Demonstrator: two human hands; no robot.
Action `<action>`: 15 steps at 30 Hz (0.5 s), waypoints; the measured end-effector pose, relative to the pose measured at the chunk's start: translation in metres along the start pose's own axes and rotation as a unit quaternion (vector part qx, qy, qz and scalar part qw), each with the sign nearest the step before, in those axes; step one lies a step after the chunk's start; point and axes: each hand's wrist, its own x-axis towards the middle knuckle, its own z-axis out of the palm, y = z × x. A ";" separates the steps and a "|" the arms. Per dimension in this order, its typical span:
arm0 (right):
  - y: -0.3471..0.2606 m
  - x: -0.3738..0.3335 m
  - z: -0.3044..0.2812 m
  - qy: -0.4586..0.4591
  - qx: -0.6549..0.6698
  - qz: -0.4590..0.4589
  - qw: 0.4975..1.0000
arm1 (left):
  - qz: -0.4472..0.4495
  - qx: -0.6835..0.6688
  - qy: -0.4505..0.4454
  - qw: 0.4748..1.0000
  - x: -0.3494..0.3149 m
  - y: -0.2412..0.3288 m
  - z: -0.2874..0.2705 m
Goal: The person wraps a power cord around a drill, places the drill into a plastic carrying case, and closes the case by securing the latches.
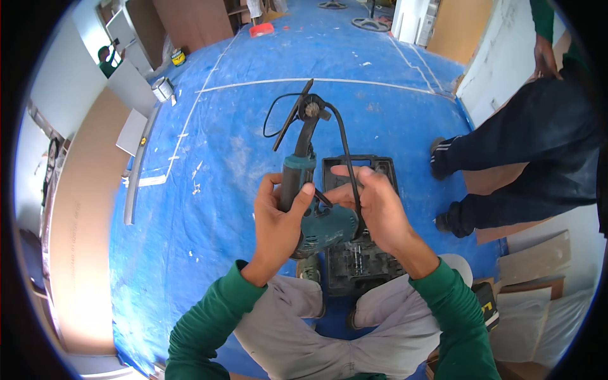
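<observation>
A teal and black corded power drill (328,229) is held up in front of me over the floor, its far end pointing away. My left hand (277,212) is wrapped round its dark grey grip, thumb on top. My right hand (373,202) is at the drill's right side, fingers apart and reaching toward a small black part on the body; whether the fingertips touch it is unclear. The black cord (345,142) loops from the far end down past my right fingers. Beneath lies an open black tool case (354,278), partly hidden by the drill and hands.
Blue sheeting (240,145) with white tape lines covers the floor. Another person's legs (525,158) stand at right. Boards (538,259) lean there. A long metal bar (136,180), a large brown panel (85,234) and a paint can (163,89) are at left. Another person works far left.
</observation>
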 end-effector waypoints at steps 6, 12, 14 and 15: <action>0.022 0.008 0.001 0.036 -0.119 -0.088 0.988 | -0.007 -0.054 -0.033 0.998 0.004 0.004 0.005; 0.013 -0.014 0.029 0.200 -0.412 -0.321 0.829 | -0.030 -0.107 -0.059 0.992 0.005 0.012 0.003; 0.015 -0.021 0.029 0.248 -0.583 -0.442 0.635 | -0.021 -0.114 -0.051 0.992 0.006 0.014 0.006; 0.015 -0.021 0.034 0.221 -0.570 -0.476 0.632 | -0.013 -0.114 -0.043 0.992 0.006 0.015 0.006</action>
